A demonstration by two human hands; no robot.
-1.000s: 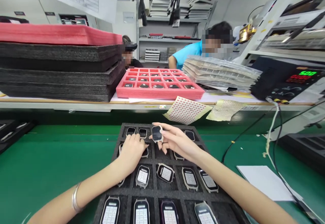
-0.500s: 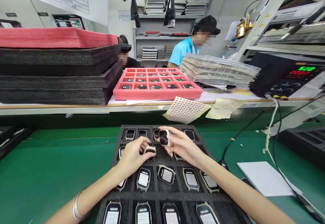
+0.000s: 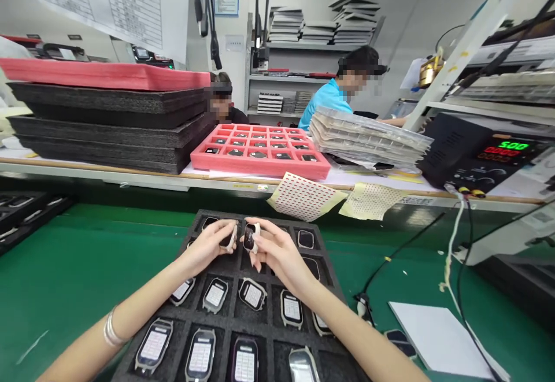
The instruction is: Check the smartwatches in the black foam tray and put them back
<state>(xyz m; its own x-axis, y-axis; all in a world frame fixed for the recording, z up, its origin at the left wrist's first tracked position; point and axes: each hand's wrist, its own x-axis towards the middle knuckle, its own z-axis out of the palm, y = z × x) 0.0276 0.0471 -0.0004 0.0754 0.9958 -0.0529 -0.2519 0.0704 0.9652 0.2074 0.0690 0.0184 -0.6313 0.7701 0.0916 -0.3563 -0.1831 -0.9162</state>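
Observation:
A black foam tray (image 3: 225, 275) with square pockets lies on the green bench in front of me, holding several smartwatch bodies. My left hand (image 3: 207, 245) is raised over the tray's far rows, fingers pinched on a white-edged watch body (image 3: 232, 237). My right hand (image 3: 275, 251) holds a second watch body (image 3: 250, 236) with a dark screen, right beside the first. The two pieces are close together, almost touching, above the tray's top middle pockets. A silver bangle (image 3: 110, 330) is on my left wrist.
On the raised shelf behind stand a pink foam tray (image 3: 260, 163) with parts, a stack of black foam trays (image 3: 108, 130), clear blister trays (image 3: 368, 134) and sticker sheets (image 3: 303, 197). A power unit (image 3: 477, 154), cables (image 3: 455, 243) and white paper (image 3: 437, 338) sit at right. Two people work beyond.
My left hand picked a watch body out of the tray and lifted it. Both hands moved toward each other, bringing the two watch bodies side by side. The view shifted slightly right.

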